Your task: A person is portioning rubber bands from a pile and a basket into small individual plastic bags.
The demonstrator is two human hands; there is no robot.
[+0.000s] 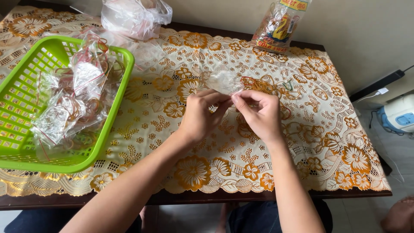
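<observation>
1. Looking down from the head camera, we see the left hand [199, 115] and the right hand [258, 113] meeting over the middle of the table, fingertips almost touching.
2. We find both hands pinching the near edge of a small clear plastic bag [224, 81], which sticks out away from the body just above the fingertips.
3. We note that the left hand's fingers are curled in and pressed together, with thumb and forefinger closed on the bag's edge.
4. We note that the right hand's fingers are bent too, thumb and forefinger nipping the same edge from the other side.
5. We see a loose heap of rubber bands [258, 85] lying on the cloth just beyond the right hand, beside the bag.
6. We see a cream and orange flowered lace tablecloth [194, 172] covering the dark table.
7. We find a green plastic basket [26, 86] at the left, well apart from the hands, holding small filled clear bags [73, 108] with rubber bands inside.
8. We see a bunched clear plastic bag [133, 17] at the far edge and a printed packet of rubber bands [280, 23] leaning against the wall.
</observation>
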